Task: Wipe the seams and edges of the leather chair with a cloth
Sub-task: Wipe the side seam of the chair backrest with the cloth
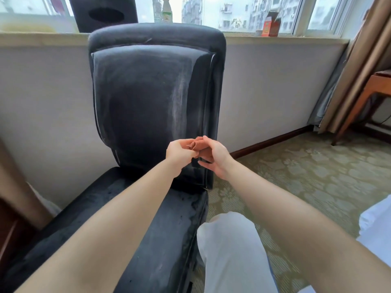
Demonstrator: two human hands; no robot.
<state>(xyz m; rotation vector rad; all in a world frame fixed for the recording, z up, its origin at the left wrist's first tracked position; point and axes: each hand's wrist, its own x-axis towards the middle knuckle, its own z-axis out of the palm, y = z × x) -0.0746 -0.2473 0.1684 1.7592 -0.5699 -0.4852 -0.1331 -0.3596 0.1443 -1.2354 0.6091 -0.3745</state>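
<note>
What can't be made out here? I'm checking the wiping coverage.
- Head view: most of the cloth is hidden inside the left hand and right hand.
- Chair seat front: covered by the forearms, cut off by the bottom edge.
- Chair's back side: faces away.

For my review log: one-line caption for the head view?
Both hands, left hand and right hand, bunch an orange cloth in front of the black chair backrest's lower right edge.

Daylight is entering through the window (243,11) above a white wall (275,85); patterned carpet (306,176) is covering the floor, with a curtain (359,70) hanging beside a wooden table (374,85).
</note>
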